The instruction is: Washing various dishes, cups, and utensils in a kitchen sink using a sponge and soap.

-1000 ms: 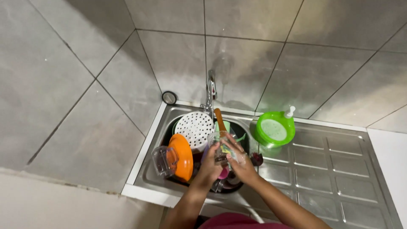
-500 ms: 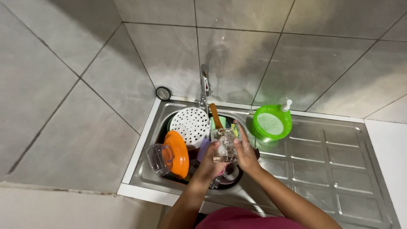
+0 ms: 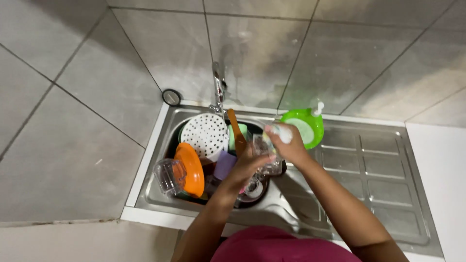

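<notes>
Two bare hands work over the sink (image 3: 160, 194), centre of the frame. Left hand (image 3: 245, 165) is wrapped round a clear glass (image 3: 264, 150), holding it from below and left. Right hand (image 3: 289, 143), soapy, is closed on a scrubbing sponge (image 3: 281, 132) pressed against the glass at its upper right side. The glass sits above the sink bowl, tilted, just right of the bowl's middle.

Progress, as a judgement: the glass is mid-scrub, suds on it, no rinse visible. No water can be made out running from the tap (image 3: 218, 87). The bowl is crowded with unwashed items, so most of the pile looks left to do.

Around, moving up the frame: a clear lidded container (image 3: 167, 175) and an orange plate (image 3: 190, 170) at lower left of the bowl, a purple item (image 3: 224, 165) beside the left hand, a white dotted strainer (image 3: 206, 133), and a wooden spoon (image 3: 235, 128) standing up. A green soap bowl (image 3: 310, 128) sits just behind the right hand. The draining board (image 3: 378, 184) lies to the right. The stacked dishes leave little room under the tap.
</notes>
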